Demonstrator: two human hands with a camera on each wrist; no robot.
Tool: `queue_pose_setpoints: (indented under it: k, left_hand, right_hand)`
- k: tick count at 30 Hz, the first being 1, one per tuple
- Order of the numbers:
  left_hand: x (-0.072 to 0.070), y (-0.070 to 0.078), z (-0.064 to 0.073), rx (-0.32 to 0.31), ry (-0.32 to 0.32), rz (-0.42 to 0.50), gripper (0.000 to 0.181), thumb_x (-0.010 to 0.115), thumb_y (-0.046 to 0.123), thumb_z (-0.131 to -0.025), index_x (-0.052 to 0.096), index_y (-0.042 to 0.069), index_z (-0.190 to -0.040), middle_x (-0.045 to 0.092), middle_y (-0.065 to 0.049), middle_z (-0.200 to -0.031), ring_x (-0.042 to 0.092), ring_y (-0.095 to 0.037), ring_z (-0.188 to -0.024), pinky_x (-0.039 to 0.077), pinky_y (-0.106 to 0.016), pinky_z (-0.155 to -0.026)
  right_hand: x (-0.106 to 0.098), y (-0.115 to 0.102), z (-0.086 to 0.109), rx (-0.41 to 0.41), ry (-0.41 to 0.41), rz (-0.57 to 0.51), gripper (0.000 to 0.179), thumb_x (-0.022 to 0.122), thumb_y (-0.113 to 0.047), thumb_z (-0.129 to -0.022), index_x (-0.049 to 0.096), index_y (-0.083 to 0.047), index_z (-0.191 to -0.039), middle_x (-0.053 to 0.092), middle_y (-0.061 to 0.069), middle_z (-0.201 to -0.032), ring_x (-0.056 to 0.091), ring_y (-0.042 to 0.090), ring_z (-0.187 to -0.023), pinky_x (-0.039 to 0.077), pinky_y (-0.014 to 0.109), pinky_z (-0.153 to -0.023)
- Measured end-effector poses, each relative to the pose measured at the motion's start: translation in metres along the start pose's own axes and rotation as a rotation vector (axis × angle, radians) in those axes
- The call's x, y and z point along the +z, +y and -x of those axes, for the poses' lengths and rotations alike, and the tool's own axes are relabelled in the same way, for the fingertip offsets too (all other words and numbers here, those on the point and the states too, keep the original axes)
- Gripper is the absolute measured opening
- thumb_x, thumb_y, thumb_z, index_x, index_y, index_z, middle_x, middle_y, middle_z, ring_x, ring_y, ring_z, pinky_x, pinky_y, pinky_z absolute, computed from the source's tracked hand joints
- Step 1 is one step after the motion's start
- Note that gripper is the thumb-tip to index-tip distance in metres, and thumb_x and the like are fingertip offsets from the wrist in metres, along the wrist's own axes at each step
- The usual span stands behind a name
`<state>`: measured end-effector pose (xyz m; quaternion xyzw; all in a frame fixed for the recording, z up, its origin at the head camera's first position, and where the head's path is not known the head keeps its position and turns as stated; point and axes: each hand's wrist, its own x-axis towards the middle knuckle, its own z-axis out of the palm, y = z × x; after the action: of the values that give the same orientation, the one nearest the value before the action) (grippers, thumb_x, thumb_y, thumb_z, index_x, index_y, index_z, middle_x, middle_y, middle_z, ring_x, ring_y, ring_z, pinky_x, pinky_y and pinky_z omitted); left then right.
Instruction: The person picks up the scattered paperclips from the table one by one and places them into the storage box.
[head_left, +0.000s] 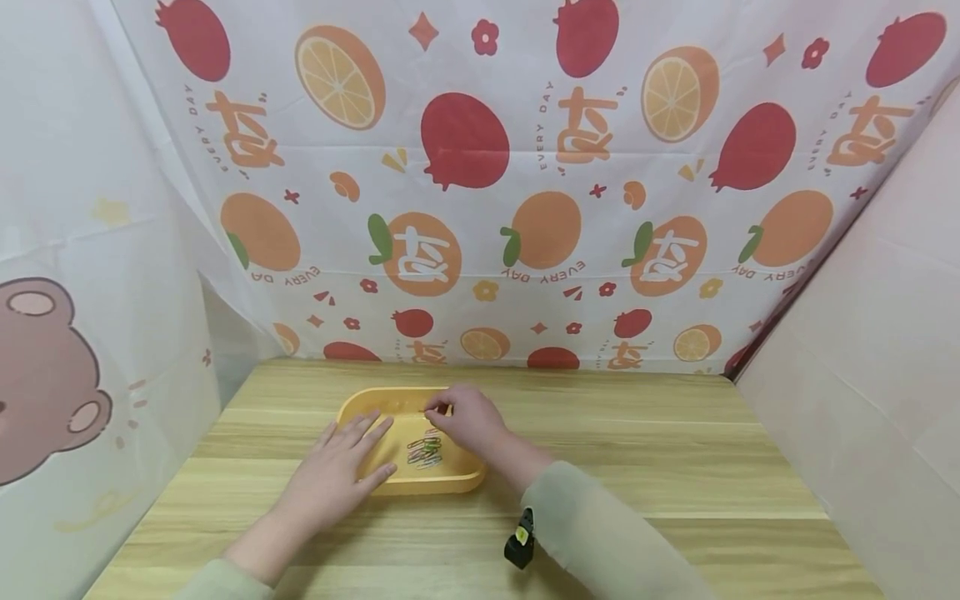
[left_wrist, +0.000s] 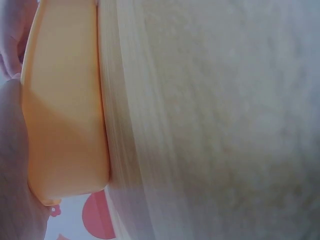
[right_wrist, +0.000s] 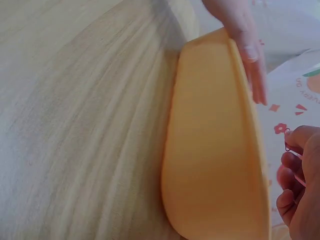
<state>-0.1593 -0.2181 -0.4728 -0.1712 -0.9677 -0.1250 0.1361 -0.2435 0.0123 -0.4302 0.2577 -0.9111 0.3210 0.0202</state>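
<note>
A yellow tray [head_left: 457, 485] with rounded corners stands on the table, and a small pile of coloured paper clips [head_left: 425, 451] lies on its floor. Over the tray's left rim rests my left hand [head_left: 337, 467], its fingers spread and reaching inside. My right hand [head_left: 468, 417] is above the tray's far right part, thumb and forefinger pinching a red paper clip [right_wrist: 287, 140]. In the right wrist view, the other fingers of that hand are curled. The left wrist view shows mostly the tray's outer wall [left_wrist: 65, 115], with the left hand along its rim.
The wood-grain table [head_left: 637, 450] extends to both sides of the tray. A fruit-print cloth [head_left: 480, 208] hangs behind it, and white cloths stand left and right. A black device [head_left: 520, 542] is on the underside of the right sleeve.
</note>
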Motion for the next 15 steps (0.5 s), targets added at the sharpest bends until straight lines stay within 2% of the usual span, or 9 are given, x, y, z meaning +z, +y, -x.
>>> queue_pose_setpoints:
  k: [3, 8, 15]
  left_hand:
    - [0.001, -0.001, 0.000, -0.002, -0.003, 0.002, 0.070, 0.056, 0.056, -0.096, 0.040, 0.020, -0.153, 0.038, -0.010, -0.157, 0.032, -0.037, -0.144, 0.016, -0.061, -0.117]
    - [0.003, -0.002, 0.000, 0.000, -0.002, 0.000, 0.070, 0.058, 0.055, -0.095, 0.040, 0.021, -0.153, 0.037, -0.009, -0.157, 0.032, -0.036, -0.144, 0.017, -0.060, -0.117]
    - [0.002, -0.001, -0.001, 0.004, 0.003, 0.007, 0.070, 0.060, 0.055, -0.094, 0.040, 0.022, -0.153, 0.038, -0.009, -0.157, 0.032, -0.035, -0.144, 0.016, -0.059, -0.118]
  right_hand:
    - [0.008, 0.000, -0.005, -0.007, -0.042, 0.042, 0.012, 0.069, -0.028, -0.094, 0.079, -0.021, -0.096, 0.059, -0.016, -0.078, 0.052, 0.003, -0.072, 0.045, 0.019, -0.062]
    - [0.024, 0.001, -0.017, -0.029, -0.103, 0.210, 0.009, 0.070, -0.025, -0.092, 0.077, -0.022, -0.088, 0.060, -0.015, -0.074, 0.051, 0.002, -0.067, 0.044, 0.018, -0.061]
    - [0.040, -0.003, -0.021, -0.013, -0.164, 0.388, 0.012, 0.067, -0.027, -0.092, 0.079, -0.028, -0.091, 0.069, -0.018, -0.086, 0.061, 0.002, -0.078, 0.051, 0.023, -0.067]
